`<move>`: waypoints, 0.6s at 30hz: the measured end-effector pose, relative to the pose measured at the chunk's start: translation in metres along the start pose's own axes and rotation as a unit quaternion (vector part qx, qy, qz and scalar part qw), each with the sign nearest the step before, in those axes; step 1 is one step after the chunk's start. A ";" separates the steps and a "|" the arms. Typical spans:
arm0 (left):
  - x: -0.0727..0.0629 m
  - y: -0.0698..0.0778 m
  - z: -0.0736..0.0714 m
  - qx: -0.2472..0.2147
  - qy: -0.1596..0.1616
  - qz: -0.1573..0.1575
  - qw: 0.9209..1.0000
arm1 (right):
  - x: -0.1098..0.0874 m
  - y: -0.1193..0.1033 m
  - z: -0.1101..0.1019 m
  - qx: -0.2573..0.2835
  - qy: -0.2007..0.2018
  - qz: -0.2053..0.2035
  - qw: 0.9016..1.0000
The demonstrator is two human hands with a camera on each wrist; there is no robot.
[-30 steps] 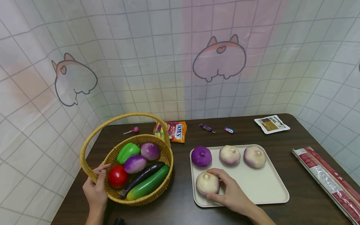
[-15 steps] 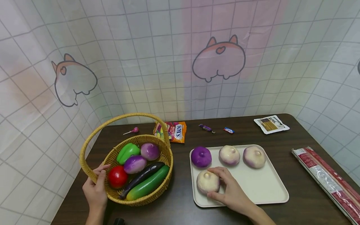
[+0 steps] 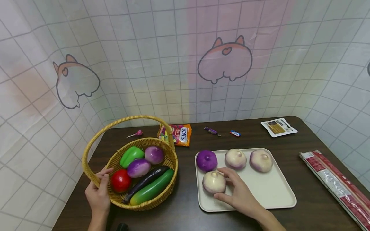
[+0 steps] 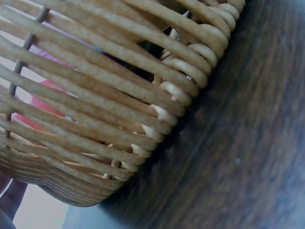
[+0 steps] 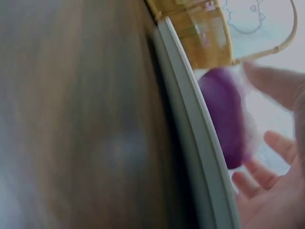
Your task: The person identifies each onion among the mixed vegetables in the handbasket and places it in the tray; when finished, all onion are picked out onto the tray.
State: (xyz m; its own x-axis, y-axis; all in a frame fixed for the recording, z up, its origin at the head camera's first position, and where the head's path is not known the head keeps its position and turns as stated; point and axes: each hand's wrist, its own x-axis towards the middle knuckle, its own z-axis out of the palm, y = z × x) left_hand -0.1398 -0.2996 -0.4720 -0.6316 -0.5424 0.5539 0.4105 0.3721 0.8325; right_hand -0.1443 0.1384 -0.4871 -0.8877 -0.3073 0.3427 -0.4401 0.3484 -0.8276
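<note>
My left hand [image 3: 98, 192] grips the wicker basket [image 3: 157, 201] at its left rim, by the foot of the handle. In the basket lie a green bell pepper [image 3: 131, 156], a tomato [image 3: 120, 181], an eggplant [image 3: 147, 183], a green cucumber-like vegetable [image 3: 153, 188] and two purple-and-white turnips [image 3: 138, 168]. A cream-topped turnip [image 3: 213, 183] sits at the front left of the white tray [image 3: 266, 192]. Around its right side my right hand [image 3: 240, 192] spreads its thumb and fingers. The right wrist view shows that turnip's purple underside [image 5: 224, 114] beside the loosely spread fingers [image 5: 259, 174].
At the tray's back stand a purple turnip [image 3: 207, 161] and two pale ones [image 3: 236, 159]. Behind are a lollipop [image 3: 138, 132], a candy bag [image 3: 182, 135], two small wrapped candies [image 3: 212, 131] and a white packet [image 3: 278, 127]. A long red package [image 3: 335, 183] lies right.
The front turnip has shifted slightly away, toward the purple one. My right hand's index finger and thumb have spread wider around it. My left hand stays on the basket.
</note>
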 end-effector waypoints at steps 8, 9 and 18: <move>0.001 0.001 0.001 -0.010 -0.002 0.006 1.000 | 0.004 -0.010 -0.019 0.033 0.050 -0.004 0.998; 0.001 0.001 0.001 -0.011 -0.003 0.006 1.000 | 0.005 -0.012 -0.020 0.038 0.059 -0.010 0.997; 0.001 0.000 0.000 -0.005 0.003 0.002 1.000 | 0.028 -0.035 -0.011 0.023 0.073 -0.062 0.995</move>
State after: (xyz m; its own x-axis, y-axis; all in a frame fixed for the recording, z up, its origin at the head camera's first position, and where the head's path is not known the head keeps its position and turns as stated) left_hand -0.1400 -0.2998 -0.4715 -0.6267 -0.5449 0.5571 0.4200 0.3660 0.8304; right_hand -0.1547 0.1274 -0.4433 -0.8388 -0.2121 0.5014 -0.5435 0.2736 -0.7936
